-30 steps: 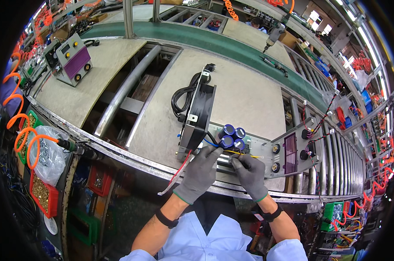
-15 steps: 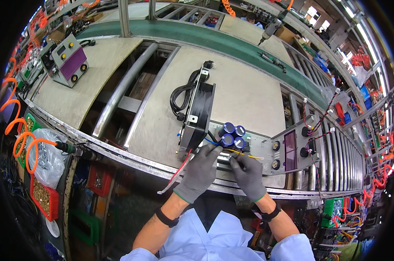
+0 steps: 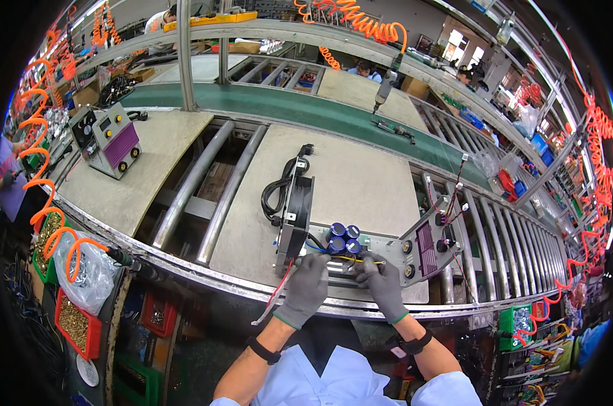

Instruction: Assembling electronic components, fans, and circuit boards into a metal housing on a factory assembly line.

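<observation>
Left hand: The grey-gloved left hand reaches in with bent fingers, narrow, at the near side of the open metal chassis; whether it grips anything cannot be told.
Right hand: The grey-gloved right hand mirrors it, thumb and fingers drawn close together near the yellow wire; what lies between the fingertips is too small to tell.
Chassis: The unit lies along the near edge of a pale board, its right end reaching past the board's right edge above the metal rollers.
Capacitors: Four blue cylinders stand clustered upright inside, just beyond the hands.
Fan end: A black fan stands at the chassis's left end, a looped black cord beside it toward the board's left edge.
Panel end: A panel with a purple grille rises near the board's near right corner.
Loose lead: A red and white lead hangs over the near edge, beside the left hand.
Neighbouring board: A purple-and-grey machine stands near the far left corner of a second board.
Beyond: A green belt runs past both boards' far edges, a screwdriver-like tool hanging above it.
</observation>
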Demonstrator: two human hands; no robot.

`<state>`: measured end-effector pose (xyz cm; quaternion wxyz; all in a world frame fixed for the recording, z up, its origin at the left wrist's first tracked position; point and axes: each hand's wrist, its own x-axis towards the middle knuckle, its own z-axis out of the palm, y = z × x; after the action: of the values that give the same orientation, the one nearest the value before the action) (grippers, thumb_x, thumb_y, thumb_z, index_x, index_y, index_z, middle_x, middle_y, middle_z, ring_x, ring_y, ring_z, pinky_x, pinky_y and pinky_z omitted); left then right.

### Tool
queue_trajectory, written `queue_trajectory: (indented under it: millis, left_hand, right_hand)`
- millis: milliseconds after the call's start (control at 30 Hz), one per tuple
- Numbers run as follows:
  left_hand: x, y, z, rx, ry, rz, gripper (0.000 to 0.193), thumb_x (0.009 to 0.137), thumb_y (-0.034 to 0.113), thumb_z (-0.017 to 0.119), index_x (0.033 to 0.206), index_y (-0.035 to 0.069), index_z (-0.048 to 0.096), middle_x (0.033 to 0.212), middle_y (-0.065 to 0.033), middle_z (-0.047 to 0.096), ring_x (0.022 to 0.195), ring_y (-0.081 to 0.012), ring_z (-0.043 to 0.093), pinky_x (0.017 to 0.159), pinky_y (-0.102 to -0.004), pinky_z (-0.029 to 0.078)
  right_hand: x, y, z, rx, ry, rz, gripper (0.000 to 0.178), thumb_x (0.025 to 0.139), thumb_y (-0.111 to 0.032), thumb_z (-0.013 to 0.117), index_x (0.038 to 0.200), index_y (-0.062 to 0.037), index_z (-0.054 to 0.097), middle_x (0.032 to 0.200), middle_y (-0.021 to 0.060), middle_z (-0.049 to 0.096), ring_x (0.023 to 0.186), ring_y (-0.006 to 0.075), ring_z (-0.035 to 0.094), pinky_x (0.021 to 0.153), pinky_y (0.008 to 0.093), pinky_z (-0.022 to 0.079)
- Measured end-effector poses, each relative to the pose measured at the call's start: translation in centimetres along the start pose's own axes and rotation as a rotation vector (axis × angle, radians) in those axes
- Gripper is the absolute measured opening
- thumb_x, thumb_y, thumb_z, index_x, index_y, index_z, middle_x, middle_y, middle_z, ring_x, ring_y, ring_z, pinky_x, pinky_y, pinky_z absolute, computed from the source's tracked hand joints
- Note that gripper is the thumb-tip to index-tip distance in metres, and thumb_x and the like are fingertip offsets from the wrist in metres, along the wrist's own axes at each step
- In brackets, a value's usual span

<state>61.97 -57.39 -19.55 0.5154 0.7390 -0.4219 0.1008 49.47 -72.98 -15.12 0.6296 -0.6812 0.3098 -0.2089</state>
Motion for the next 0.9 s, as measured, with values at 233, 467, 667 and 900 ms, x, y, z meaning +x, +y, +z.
queue_trajectory:
  millis: [233,467,667,900]
  left_hand:
    - [1.9,1.5,-0.3,0.083,-0.322,0.044,0.036,0.095,0.012,0.066,0.130,0.014,0.064,0.108,-0.0136,0.061,0.087,-0.0342,0.068,0.070,-0.0466,0.058]
    - [1.1,0.8,0.7,0.076,-0.092,-0.097,0.040,0.091,0.020,0.071,0.130,0.015,0.065,0.115,-0.0157,0.060,0.090,-0.0363,0.069,0.071,-0.0458,0.060]
    - [0.9,0.8,0.4,0.085,-0.201,0.031,0.049,0.089,0.018,0.071,0.138,0.019,0.065,0.119,-0.0162,0.061,0.094,-0.0338,0.071,0.074,-0.0432,0.060]
    - [-0.4,0.1,1.6,0.220,-0.244,0.006,0.038,0.088,0.020,0.072,0.126,0.017,0.069,0.120,-0.0152,0.060,0.097,-0.0327,0.069,0.069,-0.0432,0.058]
  right_hand:
    - [2.4,-4.4,-0.4,-0.236,-0.172,-0.216,0.024,0.106,-0.011,0.062,0.121,0.0052,0.070,0.092,0.0090,0.075,0.079,0.0111,0.071,0.068,0.0263,0.058]
    - [5.9,-8.9,0.8,-0.571,-0.517,-0.377,0.021,0.101,-0.016,0.065,0.115,-0.0025,0.074,0.086,0.0121,0.074,0.075,0.0169,0.070,0.069,0.0335,0.055]
    - [9.3,-10.9,3.6,-0.647,-0.681,-0.331,0.024,0.101,-0.019,0.062,0.112,-0.0012,0.072,0.086,0.0118,0.074,0.076,0.0166,0.066,0.075,0.0334,0.055]
    - [16.5,-9.1,7.4,-0.759,-0.529,-0.374,0.024,0.099,-0.016,0.062,0.109,0.0019,0.074,0.085,0.0143,0.076,0.075,0.0197,0.072,0.072,0.0358,0.057]
